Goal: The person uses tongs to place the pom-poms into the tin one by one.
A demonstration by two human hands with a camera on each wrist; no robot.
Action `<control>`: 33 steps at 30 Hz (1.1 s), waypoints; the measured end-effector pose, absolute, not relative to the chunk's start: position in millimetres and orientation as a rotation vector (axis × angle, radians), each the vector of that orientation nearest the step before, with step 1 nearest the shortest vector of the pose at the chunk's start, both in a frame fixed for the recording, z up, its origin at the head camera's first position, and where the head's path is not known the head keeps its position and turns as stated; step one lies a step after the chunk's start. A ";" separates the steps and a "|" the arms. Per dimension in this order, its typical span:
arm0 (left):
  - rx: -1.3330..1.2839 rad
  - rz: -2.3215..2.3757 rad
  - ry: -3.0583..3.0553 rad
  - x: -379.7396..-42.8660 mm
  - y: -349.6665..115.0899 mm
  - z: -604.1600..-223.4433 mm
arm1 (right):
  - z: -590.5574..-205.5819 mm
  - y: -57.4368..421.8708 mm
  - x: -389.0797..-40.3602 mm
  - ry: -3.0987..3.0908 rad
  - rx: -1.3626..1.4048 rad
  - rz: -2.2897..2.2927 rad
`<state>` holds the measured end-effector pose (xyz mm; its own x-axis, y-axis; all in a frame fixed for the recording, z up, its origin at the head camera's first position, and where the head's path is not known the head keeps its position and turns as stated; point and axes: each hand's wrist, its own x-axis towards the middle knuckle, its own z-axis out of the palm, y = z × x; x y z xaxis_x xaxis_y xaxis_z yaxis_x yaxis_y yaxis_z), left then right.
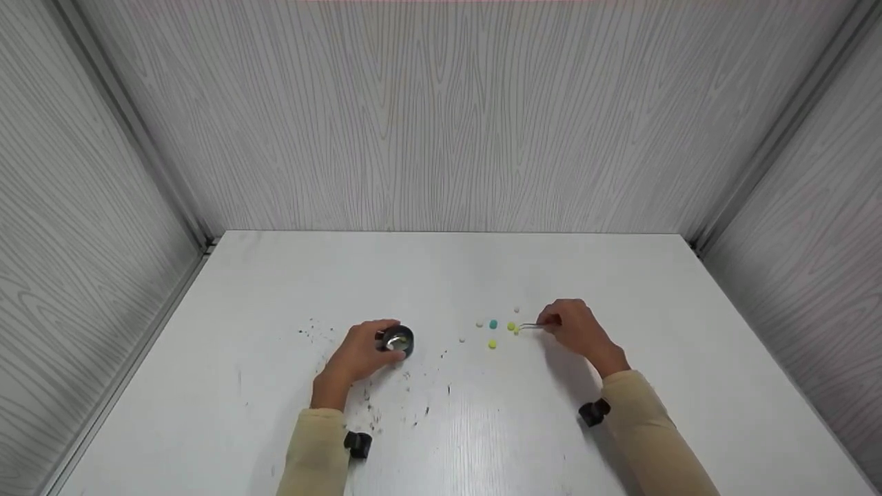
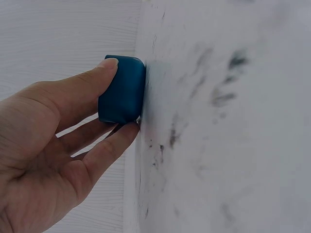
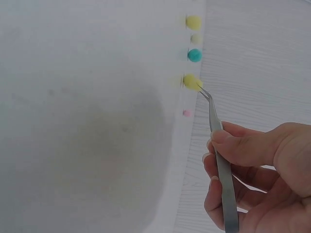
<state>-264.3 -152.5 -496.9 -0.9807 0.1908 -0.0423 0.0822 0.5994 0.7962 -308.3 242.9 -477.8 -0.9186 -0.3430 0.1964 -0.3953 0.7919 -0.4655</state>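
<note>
My left hand [image 1: 358, 353] holds a small round cup [image 2: 124, 90] between thumb and fingers. Its outside looks blue in the left wrist view, and from above its inside is shiny. The cup sits at the table surface. In my right hand [image 1: 579, 332] is a pair of metal tweezers [image 3: 224, 179] with fine bent tips. Those tips meet a small yellow ball [image 1: 516, 333], beside a larger yellow ball [image 1: 511, 326]; whether they grip it I cannot tell. A teal ball [image 3: 194, 55] and another yellow ball [image 1: 492, 344] lie nearby.
Small pale balls [image 1: 479, 324] lie around the coloured ones, and one looks pink [image 3: 187, 112] in the right wrist view. Dark smudges [image 1: 372, 413] mark the white table [image 1: 441, 275]. Grey wood-grain panels [image 1: 441, 124] enclose its back and sides.
</note>
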 end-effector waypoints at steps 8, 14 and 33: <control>0.239 1.337 2.706 -264.5 -152.8 -497.3 | -473.4 237.6 -307.5 -2.867 0.575 0.836; 0.239 1.342 2.703 -265.6 -152.4 -498.6 | -468.8 230.5 -306.1 -2.880 0.546 0.879; 0.242 1.331 2.701 -265.3 -152.6 -497.8 | -461.8 196.0 -306.8 -2.874 0.635 0.892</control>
<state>-265.3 -152.6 -497.8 -0.9800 0.1956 -0.0374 0.0896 0.6007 0.7945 -306.8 196.0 -461.8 -0.9127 -0.3662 0.1815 -0.4046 0.7469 -0.5276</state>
